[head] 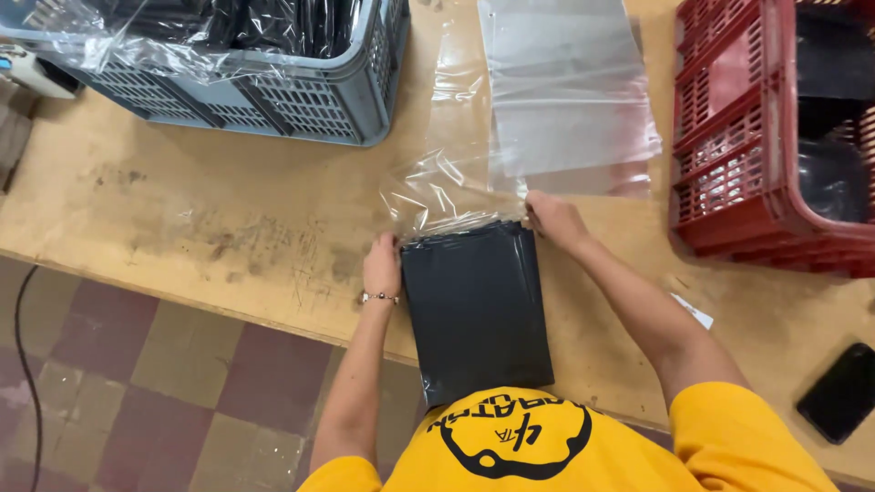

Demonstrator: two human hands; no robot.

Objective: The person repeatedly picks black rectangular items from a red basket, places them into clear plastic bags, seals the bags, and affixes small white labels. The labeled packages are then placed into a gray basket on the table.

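from the head camera i saw a stack of black bags (478,314) lying flat at the near edge of the wooden table (228,228). the left hand (382,262) pinched the stack's far left corner, the right hand (552,219) gripped its far right corner, both closed on the mouth of a clear plastic bag (447,187) bunched just beyond the stack. flat clear sheets (565,91) lay farther beyond it. a grey crate (273,100) stood far left of the stack, a red crate (729,173) right, a black phone (843,392) near right.
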